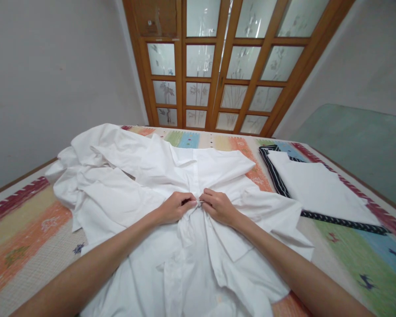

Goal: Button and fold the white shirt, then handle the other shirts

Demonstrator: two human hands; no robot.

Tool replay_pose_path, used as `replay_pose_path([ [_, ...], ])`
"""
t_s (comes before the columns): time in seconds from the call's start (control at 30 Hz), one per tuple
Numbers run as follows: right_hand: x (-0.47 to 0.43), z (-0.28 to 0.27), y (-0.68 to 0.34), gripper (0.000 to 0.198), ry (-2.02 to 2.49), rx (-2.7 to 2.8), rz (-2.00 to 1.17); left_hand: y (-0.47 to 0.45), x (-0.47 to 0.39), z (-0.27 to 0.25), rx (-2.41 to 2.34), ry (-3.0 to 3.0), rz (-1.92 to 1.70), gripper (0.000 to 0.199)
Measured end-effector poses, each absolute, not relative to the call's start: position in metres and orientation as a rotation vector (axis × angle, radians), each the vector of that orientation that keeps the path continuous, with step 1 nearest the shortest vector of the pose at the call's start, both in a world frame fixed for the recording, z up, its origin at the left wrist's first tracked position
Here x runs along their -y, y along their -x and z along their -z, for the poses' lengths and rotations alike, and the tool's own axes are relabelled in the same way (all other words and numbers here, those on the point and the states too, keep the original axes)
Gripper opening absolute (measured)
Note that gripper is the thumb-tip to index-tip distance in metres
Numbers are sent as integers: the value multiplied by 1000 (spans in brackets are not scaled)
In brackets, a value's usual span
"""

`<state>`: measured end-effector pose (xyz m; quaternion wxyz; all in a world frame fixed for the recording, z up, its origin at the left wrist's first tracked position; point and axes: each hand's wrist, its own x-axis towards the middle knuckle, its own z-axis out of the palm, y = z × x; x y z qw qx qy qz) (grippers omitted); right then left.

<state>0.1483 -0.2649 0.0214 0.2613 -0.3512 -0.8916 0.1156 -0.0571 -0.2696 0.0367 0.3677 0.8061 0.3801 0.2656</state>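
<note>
I see the left hand [176, 208] and right hand [220, 207], fingers [191, 204] pinching the white shirt [199, 251] spread beneath them; right of those fingers (laid flat) white cloth [326, 187] covers black patterned cloth [277, 180].

Patterned cover [46, 224], striped maroon, yellow, orange, green and blue, with small star and animal figures; spread beneath, left to right. White folded cloth [323, 185], one, lying flat on the right side, on top of a black cloth [277, 176] with white patterning, its edges showing. Wooden doors [218, 66], far side, with pale glass panes [198, 94] bearing plant designs. Pale green panel [356, 145], rounded corner, far right. Plain grey-white walls [53, 66], left and right.
</note>
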Motion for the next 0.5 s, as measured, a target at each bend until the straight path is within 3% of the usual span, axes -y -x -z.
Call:
replay_pose_path([
  [0.17,268,-24,-148,4,973,2341,-448,56,270,-35,-976,-2024,-727,29],
  [0.3,269,-23,-145,17,1004,2336,-451,54,270,-33,-984,-1947,-788,25],
  [0.5,273,-25,-139,8,1011,2358,-407,53,271,-35,-971,-1909,-796,25],
])
